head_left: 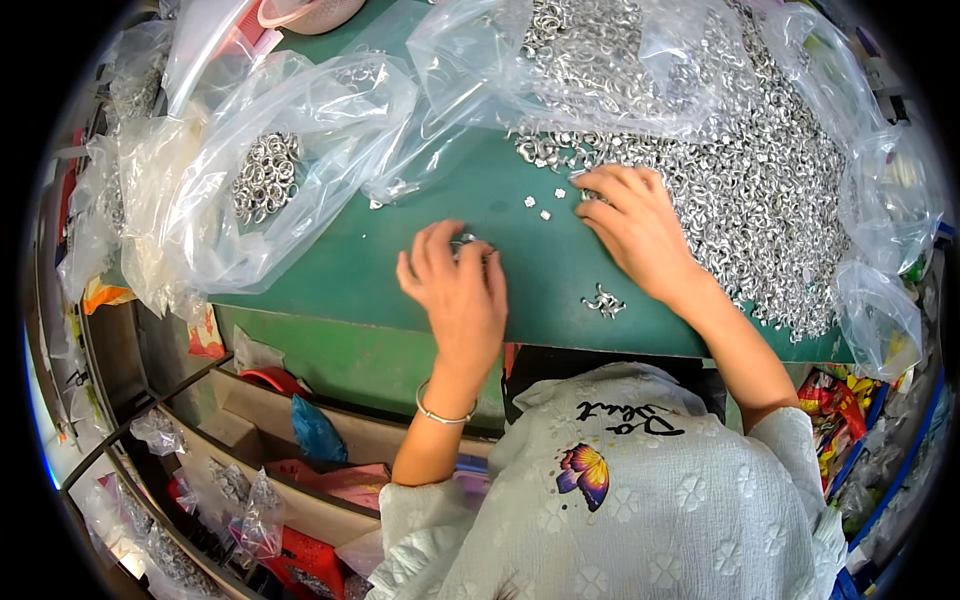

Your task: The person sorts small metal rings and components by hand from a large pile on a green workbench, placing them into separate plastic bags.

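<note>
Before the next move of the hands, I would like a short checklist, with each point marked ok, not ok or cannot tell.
1. Bare right hand at the edge of the large pile of small silvery metal pieces: ok.
2. Bare left hand over the flat green tabletop: ok.
3. Left hand's hold on the silvery pieces at its fingers firm: cannot tell; fingers hide it.
4. Tabletop between the hands free of loose pieces: not ok; three small pale pieces lie there.
5. Pile fully uncovered: not ok; clear plastic covers its far part.
</note>
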